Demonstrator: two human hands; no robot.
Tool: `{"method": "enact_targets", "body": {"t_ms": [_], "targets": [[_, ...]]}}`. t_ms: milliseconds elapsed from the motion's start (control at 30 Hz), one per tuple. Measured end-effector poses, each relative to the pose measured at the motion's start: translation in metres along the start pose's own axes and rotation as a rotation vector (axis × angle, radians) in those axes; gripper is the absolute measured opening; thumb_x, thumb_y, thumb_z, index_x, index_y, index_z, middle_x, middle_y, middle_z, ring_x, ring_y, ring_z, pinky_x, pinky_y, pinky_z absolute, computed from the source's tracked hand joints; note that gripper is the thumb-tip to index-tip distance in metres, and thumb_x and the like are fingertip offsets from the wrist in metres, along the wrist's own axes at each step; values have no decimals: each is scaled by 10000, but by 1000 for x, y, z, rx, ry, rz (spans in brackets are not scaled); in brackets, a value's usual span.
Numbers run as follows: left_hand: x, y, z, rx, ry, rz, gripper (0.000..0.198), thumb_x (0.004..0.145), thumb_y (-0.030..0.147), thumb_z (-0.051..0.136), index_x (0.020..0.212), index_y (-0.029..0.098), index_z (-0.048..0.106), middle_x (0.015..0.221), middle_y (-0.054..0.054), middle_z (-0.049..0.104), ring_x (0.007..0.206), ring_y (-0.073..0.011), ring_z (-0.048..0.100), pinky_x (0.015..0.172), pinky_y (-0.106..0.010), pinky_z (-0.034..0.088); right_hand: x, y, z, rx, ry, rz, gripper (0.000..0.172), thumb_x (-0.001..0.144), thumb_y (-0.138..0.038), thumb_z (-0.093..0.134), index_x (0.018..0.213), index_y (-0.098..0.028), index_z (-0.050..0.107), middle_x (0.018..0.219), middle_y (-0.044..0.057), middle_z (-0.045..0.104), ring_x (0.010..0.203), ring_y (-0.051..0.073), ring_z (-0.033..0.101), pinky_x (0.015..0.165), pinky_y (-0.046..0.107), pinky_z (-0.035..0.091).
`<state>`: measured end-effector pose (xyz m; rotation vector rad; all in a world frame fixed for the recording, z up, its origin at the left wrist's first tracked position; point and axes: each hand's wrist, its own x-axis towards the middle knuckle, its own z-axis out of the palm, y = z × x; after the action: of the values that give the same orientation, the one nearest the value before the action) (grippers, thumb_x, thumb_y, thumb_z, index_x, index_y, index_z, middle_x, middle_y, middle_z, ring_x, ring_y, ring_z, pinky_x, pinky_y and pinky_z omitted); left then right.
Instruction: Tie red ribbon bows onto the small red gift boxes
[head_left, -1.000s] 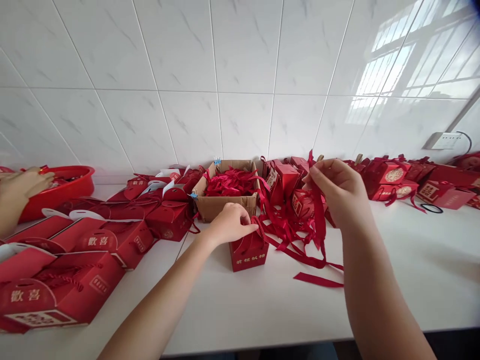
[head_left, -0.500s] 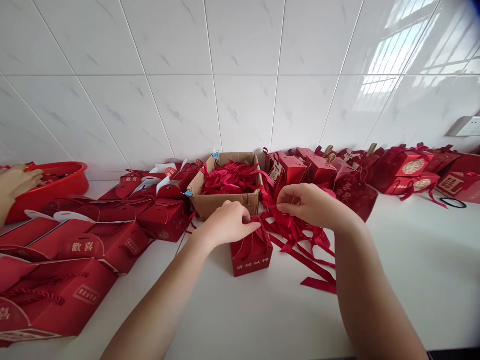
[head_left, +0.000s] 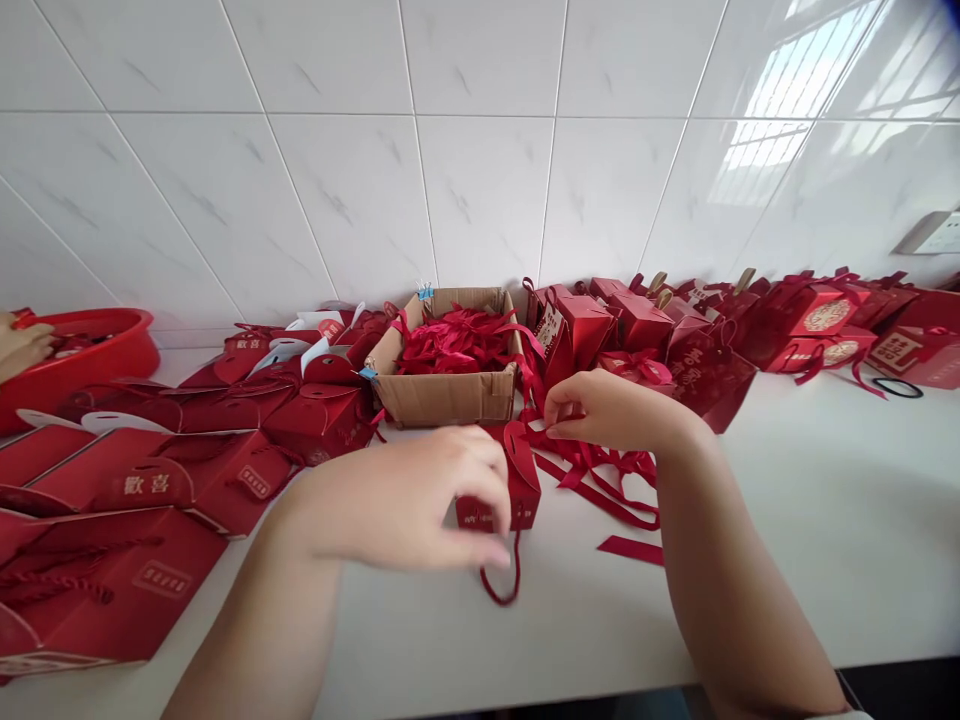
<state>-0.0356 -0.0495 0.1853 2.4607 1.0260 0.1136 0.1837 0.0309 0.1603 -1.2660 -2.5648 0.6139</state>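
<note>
The left hand [head_left: 409,505] pinches the cord [head_left: 501,588] of the small box [head_left: 525,490], which stands on the table [head_left: 825,520] just before the carton [head_left: 450,398]. The right hand [head_left: 611,410] pinches a ribbon [head_left: 562,445] beside the box, above loose ribbons [head_left: 615,495].

Counter [head_left: 825,520] lies bare at right; flat boxes [head_left: 150,480] crowd left, ribbons [head_left: 600,478] ahead.

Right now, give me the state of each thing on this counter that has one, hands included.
Small red box: upright, one cord handle trailing on the counter in front.
Left hand: curled around that box.
Right hand: pinching a red ribbon.
Cardboard box: open, full of ribbons.
Boxes on the left: lying down, some flaps open.
Boxes on the right: upright, closed, some with bows.
</note>
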Motion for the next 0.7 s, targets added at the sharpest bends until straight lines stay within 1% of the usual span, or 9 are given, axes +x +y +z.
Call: {"method": "enact_targets", "body": {"t_ms": [67, 100, 133, 200, 300, 467, 567, 700], "targets": [[6, -9, 0, 120, 165, -191, 188, 813, 408, 558, 788, 261, 673, 857, -2, 626, 792, -155, 577, 659, -248, 422, 0, -1, 1, -7, -18, 4, 125, 740, -149, 575, 738, -216, 680, 760, 8, 691, 654, 156, 612, 537, 237, 420], [9, -14, 1, 162, 226, -277, 199, 812, 410, 542, 803, 249, 658, 825, -3, 618, 717, -147, 563, 596, -251, 396, 0, -1, 1, -4, -23, -5, 129, 737, -150, 574, 738, -219, 682, 763, 7, 692, 655, 158, 613, 538, 240, 418], [13, -19, 2, 182, 257, -347, 206, 807, 414, 532, 820, 242, 645, 787, 0, 609, 643, -137, 541, 536, -254, 360, 1, -1, 2, 0, -22, -15, 132, 735, -150, 573, 740, -223, 682, 767, 6, 694, 655, 158, 614, 541, 243, 418], [20, -26, 4, 171, 238, -420, 224, 794, 431, 523, 825, 237, 631, 703, 11, 587, 528, -121, 484, 457, -259, 288, 3, -2, 4, -2, -8, -25, 128, 733, -153, 570, 736, -224, 676, 764, 6, 695, 651, 160, 613, 549, 249, 417], [27, -31, 6, 127, 156, -435, 248, 782, 451, 511, 771, 228, 621, 621, 12, 568, 465, -118, 445, 425, -264, 242, 5, -6, 7, -19, -2, -17, 108, 732, -160, 572, 720, -217, 663, 737, 16, 692, 635, 163, 611, 556, 257, 413], [34, -30, 11, 167, 88, -424, 228, 786, 390, 466, 727, 227, 615, 633, 0, 611, 481, -128, 465, 445, -257, 253, 6, -14, 10, -41, -35, 5, 99, 732, -159, 568, 706, -211, 648, 730, 12, 688, 621, 151, 601, 546, 250, 399], [39, -30, 12, 183, 79, -422, 250, 792, 372, 440, 762, 234, 646, 630, -5, 623, 483, -136, 469, 445, -260, 260, 6, -15, 9, -64, -68, 15, 93, 736, -177, 564, 726, -211, 651, 728, 4, 682, 614, 139, 588, 538, 242, 389], [44, -33, 12, 172, 90, -421, 301, 804, 400, 425, 827, 240, 680, 676, -11, 657, 517, -146, 501, 457, -262, 291, 5, -13, 6, -74, -90, 10, 86, 743, -203, 553, 711, -208, 633, 681, -11, 661, 575, 119, 552, 519, 236, 370]]}}
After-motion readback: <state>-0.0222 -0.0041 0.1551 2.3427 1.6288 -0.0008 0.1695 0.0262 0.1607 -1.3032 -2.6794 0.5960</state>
